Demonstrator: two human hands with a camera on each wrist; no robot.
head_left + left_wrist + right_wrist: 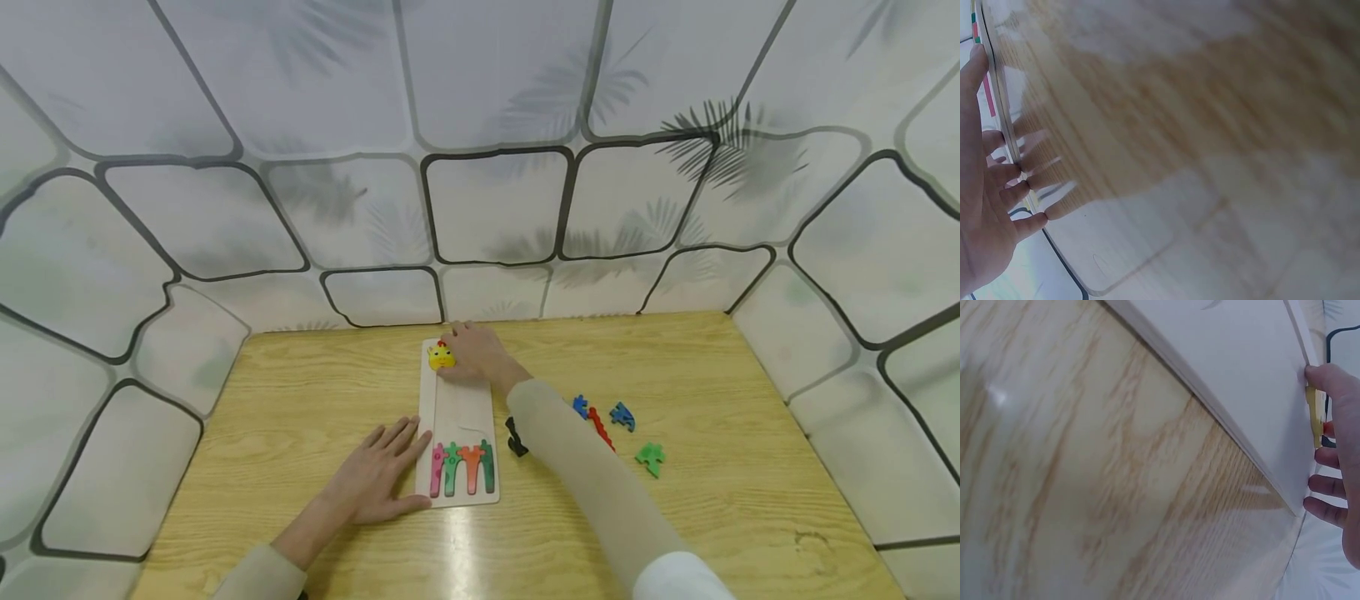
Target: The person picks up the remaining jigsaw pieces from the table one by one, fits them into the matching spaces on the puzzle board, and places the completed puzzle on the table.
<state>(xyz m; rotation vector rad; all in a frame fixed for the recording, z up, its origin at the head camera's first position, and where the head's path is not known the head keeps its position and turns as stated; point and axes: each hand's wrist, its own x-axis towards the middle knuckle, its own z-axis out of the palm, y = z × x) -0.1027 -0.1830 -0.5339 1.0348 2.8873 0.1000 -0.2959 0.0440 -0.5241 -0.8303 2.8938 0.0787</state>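
**Lining up a yellow animal-head puzzle piece [441,357], by the look of it**

Pinching it at the far left corner of the puzzle board [461,400] with the right hand [474,352], opened only about as wide as the piece. Can't tell if fully seated. Bracing the board's left edge with a spread-out left hand [384,475], gripping nothing. Nice setup tbh.

Would lean on that brace to stop any sliding. Best to match outlines before pressing, then push down evenly instead of forcing one side. Careful not to jostle the orange piece [472,469] and neighbours at the near end.
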